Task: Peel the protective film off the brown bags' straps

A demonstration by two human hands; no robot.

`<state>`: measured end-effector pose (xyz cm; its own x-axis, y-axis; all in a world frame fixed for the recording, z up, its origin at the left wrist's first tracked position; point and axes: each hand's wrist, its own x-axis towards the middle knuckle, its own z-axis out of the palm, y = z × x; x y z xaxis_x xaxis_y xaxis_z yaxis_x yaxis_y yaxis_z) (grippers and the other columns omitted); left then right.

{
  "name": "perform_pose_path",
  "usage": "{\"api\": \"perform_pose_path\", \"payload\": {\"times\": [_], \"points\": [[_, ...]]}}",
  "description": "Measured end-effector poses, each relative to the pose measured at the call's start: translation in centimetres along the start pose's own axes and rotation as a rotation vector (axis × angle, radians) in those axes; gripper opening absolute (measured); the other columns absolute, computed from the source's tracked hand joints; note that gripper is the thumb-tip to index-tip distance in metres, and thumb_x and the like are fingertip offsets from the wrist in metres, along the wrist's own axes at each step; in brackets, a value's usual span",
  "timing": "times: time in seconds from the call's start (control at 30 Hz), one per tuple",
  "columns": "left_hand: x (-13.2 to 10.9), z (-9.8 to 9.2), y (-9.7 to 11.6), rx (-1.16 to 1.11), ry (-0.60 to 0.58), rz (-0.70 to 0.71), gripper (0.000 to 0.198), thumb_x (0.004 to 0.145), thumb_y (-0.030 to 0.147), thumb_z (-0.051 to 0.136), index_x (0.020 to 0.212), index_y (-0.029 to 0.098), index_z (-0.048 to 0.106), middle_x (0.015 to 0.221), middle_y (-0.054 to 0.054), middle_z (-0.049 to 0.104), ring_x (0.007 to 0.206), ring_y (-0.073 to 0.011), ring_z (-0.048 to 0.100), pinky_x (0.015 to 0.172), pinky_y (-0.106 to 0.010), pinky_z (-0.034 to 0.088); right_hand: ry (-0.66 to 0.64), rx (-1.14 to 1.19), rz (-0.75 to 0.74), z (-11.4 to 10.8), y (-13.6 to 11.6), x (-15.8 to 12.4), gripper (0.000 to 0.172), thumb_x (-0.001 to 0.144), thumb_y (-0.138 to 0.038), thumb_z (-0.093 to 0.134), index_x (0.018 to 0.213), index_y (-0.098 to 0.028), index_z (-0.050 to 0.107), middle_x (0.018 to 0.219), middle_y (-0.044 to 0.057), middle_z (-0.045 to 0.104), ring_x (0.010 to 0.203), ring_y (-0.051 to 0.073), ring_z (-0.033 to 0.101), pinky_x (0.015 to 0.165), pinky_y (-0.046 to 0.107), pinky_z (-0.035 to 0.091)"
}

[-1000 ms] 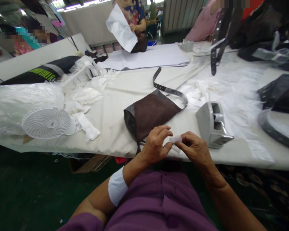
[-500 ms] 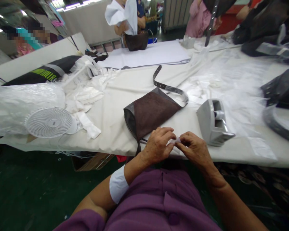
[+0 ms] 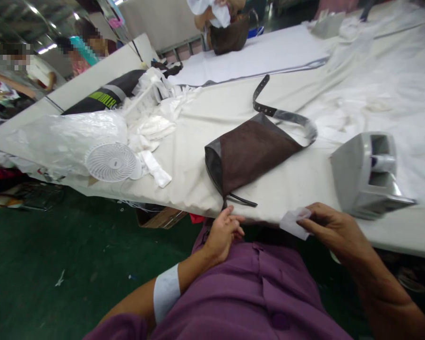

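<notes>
A long bench covered in cream canvas is running diagonally away from the person, above a dark green floor. At the far end, a co-worker's hands are gripping crumpled white fabric above a dark bag, which is sitting on a smooth white sheet. Along the left side, a black bag with lime-green lettering is lying beside a bulging, glossy clear plastic bag. Soft, crumpled white scraps are heaped next to it, and a round white plastic fan grille is leaning against the plastic. On the right, an angular grey dispenser is standing near the near edge.

In the middle, a flat bag of napped dark-brown suede with a smooth grey side panel is lying on the canvas, its punched grey strap curving away in a loop. Two thin dark cords are trailing from its near corner.

The person's right hand is pinching a small, thin white piece between thumb and fingers, just off the near bench edge. The left hand is curled loosely and holding nothing, just below the cords, above a purple shirt.
</notes>
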<state>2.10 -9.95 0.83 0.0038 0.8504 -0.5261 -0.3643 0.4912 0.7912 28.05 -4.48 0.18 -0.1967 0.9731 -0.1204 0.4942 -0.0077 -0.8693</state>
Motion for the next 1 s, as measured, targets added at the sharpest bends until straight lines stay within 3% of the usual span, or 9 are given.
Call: {"api": "perform_pose_path", "payload": {"times": [0.07, 0.13, 0.23, 0.37, 0.47, 0.6, 0.77, 1.0], "points": [[1.3, 0.4, -0.4, -0.298, 0.083, -0.054, 0.049, 0.071, 0.022, 0.066, 0.116, 0.022, 0.046, 0.094, -0.002, 0.061, 0.054, -0.0051, 0.049, 0.054, -0.021, 0.041, -0.034, 0.015, 0.006, 0.7, 0.1, 0.5, 0.025, 0.073, -0.045, 0.065, 0.073, -0.021, 0.066, 0.071, 0.004, 0.063, 0.064, 0.019, 0.059, 0.059, 0.03, 0.045], [3.0, 1.4, -0.4, -0.442, 0.119, -0.053, 0.035, 0.07, 0.019, 0.068, 0.1, 0.02, 0.05, 0.079, 0.002, 0.059, 0.046, -0.0027, 0.041, 0.046, -0.018, 0.033, -0.063, -0.016, -0.001, 1.4, 0.0, 0.9, 0.023, 0.074, -0.043, 0.064, 0.072, -0.02, 0.065, 0.07, 0.003, 0.062, 0.063, 0.018, 0.058, 0.058, 0.029, 0.044], [5.7, 3.2, -0.3, -0.46, 0.244, -0.063, 0.019, 0.074, 0.021, 0.065, 0.073, 0.017, 0.047, 0.056, 0.007, 0.044, 0.036, -0.001, 0.026, 0.038, -0.017, 0.017, -0.084, -0.097, -0.021, 2.2, -0.4, 1.0, 0.021, 0.075, -0.039, 0.061, 0.069, -0.019, 0.064, 0.072, 0.003, 0.061, 0.065, 0.017, 0.057, 0.059, 0.028, 0.042], [8.0, 4.4, 0.3, -0.429, 0.334, -0.18, 0.016, 0.08, 0.023, 0.062, 0.071, 0.015, 0.052, 0.05, 0.008, 0.038, 0.033, -0.0014, 0.022, 0.036, -0.018, 0.012, -0.103, -0.172, -0.04, 2.2, -1.0, 0.7, 0.02, 0.073, -0.037, 0.061, 0.066, -0.019, 0.064, 0.071, 0.002, 0.06, 0.064, 0.016, 0.056, 0.06, 0.027, 0.041], [7.9, 3.9, 0.6, -0.407, 0.257, -0.161, 0.013, 0.08, 0.025, 0.063, 0.077, 0.013, 0.058, 0.052, 0.007, 0.04, 0.034, -0.0008, 0.022, 0.036, -0.017, 0.014, -0.154, -0.201, -0.027, 2.1, -1.3, 0.8, 0.019, 0.074, -0.035, 0.059, 0.065, -0.019, 0.064, 0.07, 0.002, 0.059, 0.063, 0.015, 0.055, 0.059, 0.026, 0.04], [6.4, 2.6, 0.9, -0.309, 0.109, 0.029, 0.021, 0.072, 0.03, 0.072, 0.079, 0.011, 0.063, 0.067, 0.001, 0.055, 0.046, -0.0029, 0.042, 0.044, -0.018, 0.032, -0.248, -0.223, 0.014, 2.7, -1.2, 1.6, 0.019, 0.072, -0.036, 0.06, 0.065, -0.019, 0.063, 0.066, 0.001, 0.058, 0.059, 0.014, 0.053, 0.055, 0.025, 0.037], [5.8, 1.6, 1.1, -0.047, 0.112, 0.21, 0.022, 0.071, 0.027, 0.069, 0.084, 0.011, 0.066, 0.064, 0.001, 0.057, 0.048, -0.005, 0.048, 0.049, -0.02, 0.035, -0.391, -0.167, 0.118, 4.7, -1.4, 3.0, 0.02, 0.069, -0.035, 0.062, 0.06, -0.018, 0.059, 0.053, -0.001, 0.054, 0.05, 0.012, 0.049, 0.048, 0.024, 0.033], [5.8, 0.3, 0.2, -0.112, 0.078, 0.124, 0.023, 0.065, 0.026, 0.069, 0.081, 0.014, 0.058, 0.059, 0.005, 0.053, 0.046, -0.0068, 0.05, 0.047, -0.019, 0.038, -0.568, -0.114, 0.188, 6.5, -3.0, 4.1, 0.015, 0.066, -0.029, 0.06, 0.058, -0.016, 0.059, 0.047, -0.001, 0.052, 0.043, 0.011, 0.046, 0.042, 0.023, 0.029]]}}
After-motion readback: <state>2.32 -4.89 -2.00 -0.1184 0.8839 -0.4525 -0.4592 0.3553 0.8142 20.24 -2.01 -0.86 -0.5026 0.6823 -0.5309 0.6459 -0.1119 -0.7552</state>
